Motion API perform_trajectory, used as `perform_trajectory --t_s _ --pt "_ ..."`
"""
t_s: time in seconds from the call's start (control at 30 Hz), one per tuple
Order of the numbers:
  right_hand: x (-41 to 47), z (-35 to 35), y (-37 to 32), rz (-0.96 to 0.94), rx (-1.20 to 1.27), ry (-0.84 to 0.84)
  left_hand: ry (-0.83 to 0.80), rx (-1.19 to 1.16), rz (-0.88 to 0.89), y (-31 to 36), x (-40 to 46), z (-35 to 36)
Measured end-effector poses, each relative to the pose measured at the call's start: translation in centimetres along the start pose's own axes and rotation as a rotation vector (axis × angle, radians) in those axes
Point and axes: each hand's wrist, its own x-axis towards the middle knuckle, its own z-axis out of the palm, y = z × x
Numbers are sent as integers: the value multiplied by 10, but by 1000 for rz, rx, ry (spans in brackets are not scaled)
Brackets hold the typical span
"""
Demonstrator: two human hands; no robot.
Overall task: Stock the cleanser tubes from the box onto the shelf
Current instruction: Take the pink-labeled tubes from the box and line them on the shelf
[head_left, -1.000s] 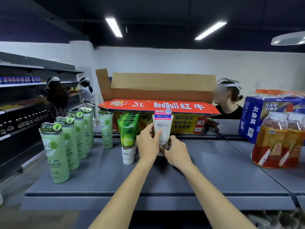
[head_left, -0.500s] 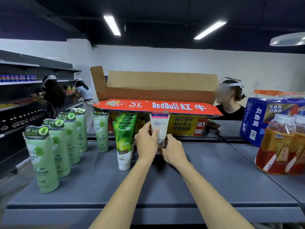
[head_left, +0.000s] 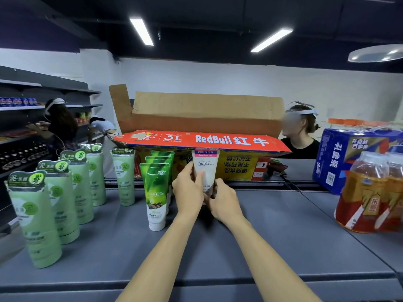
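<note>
An open cardboard box [head_left: 205, 118] sits at the back of a grey shelf [head_left: 272, 232], flaps up; its contents are hidden. Its red front flap reads "RedBull". Just before it, both hands hold a white cleanser tube [head_left: 206, 168] upright on the shelf: the left hand [head_left: 188, 189] has a grip on its left side, the right hand [head_left: 224, 201] on its base. The tube reads "Facial cleanser". Beside it, to the left, stands a row of bright green tubes [head_left: 156, 192] marked "FRESH"; further left are pale green tubes [head_left: 37, 219]. On the right stand packed amber drink bottles [head_left: 368, 192] and a blue carton [head_left: 340, 160].
</note>
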Motion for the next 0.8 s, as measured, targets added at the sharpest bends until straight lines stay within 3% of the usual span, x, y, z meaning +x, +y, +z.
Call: perform_trajectory --t_s 0.6,0.8 --pt "-1 1 3 -14 22 -13 -13 -5 -24 2 0 -3" --pt "-5 -3 1 -5 10 -56 -113 -33 -120 7 -2 -5"
